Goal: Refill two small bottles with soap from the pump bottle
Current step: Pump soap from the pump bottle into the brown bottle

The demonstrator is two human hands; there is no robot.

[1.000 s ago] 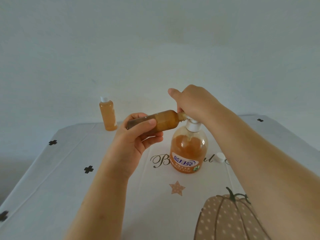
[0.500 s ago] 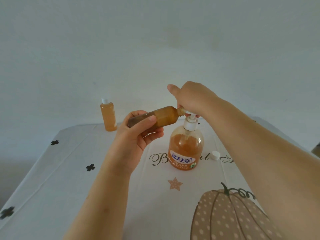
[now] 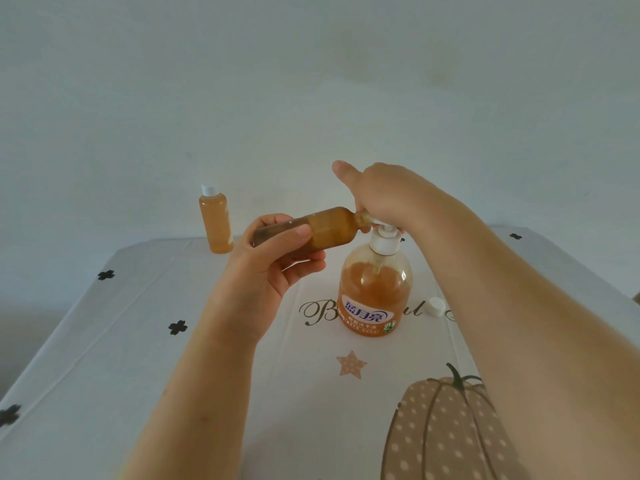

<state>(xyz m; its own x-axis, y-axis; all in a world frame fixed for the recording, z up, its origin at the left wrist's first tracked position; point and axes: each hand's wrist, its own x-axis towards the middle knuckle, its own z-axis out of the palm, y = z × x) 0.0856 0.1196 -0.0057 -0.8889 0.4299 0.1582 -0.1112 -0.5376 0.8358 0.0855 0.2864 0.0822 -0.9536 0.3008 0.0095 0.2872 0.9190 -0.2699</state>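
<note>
The pump bottle [image 3: 375, 292], clear with orange soap and a white pump, stands upright mid-table. My right hand [image 3: 384, 195] covers and grips the pump head, thumb sticking out to the left. My left hand [image 3: 277, 258] holds a small uncapped bottle [image 3: 325, 228] almost on its side, its open neck against the pump spout; orange soap fills most of it. A second small bottle [image 3: 216, 221], full and capped in white, stands upright at the table's back left.
A loose white cap [image 3: 435, 306] lies on the tablecloth [image 3: 104, 341] to the right of the pump bottle, close to my right forearm. The cloth has black clovers, script lettering, a star and a pumpkin print. A plain wall rises behind the table.
My right hand and the pump head have risen a little from their lower position a second ago. The small bottle stays at the spout. The view has shifted slightly.
</note>
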